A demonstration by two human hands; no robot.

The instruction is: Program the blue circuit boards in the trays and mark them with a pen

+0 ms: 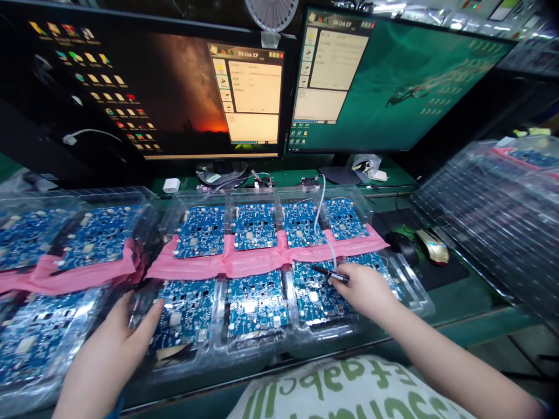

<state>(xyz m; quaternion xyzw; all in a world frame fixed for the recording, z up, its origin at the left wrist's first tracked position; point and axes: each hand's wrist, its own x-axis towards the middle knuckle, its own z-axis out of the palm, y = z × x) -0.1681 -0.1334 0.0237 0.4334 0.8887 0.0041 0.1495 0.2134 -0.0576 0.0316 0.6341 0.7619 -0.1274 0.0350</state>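
Two black-framed monitors (pixel 174 87) (pixel 393 87) stand behind the work area. A second clear plastic tray (pixel 142 203) of blue boards sits at the left; a black mouse (pixel 404 248), a gold-coloured mouse (pixel 432 247) and stacked clear plastic trays (pixel 484 215) are at the right. A pink strip (pixel 257 262) crosses the middle of the blue rectangular circuit boards (pixel 257 302) in the central clear plastic tray (pixel 414 288), partly covering them. A thin white cable (pixel 321 203) crosses the strip to the right fingertips.

The left hand (pixel 105 346) reaches forward, thumb and forefinger spread at the central tray's left edge; whether it grips the edge cannot be told. The right hand (pixel 367 291) extends inward, fingers bent, pinching a slim black pen (pixel 324 271). The pen points left, over the front-row boards. The boards lie between the hands and beneath the right hand.
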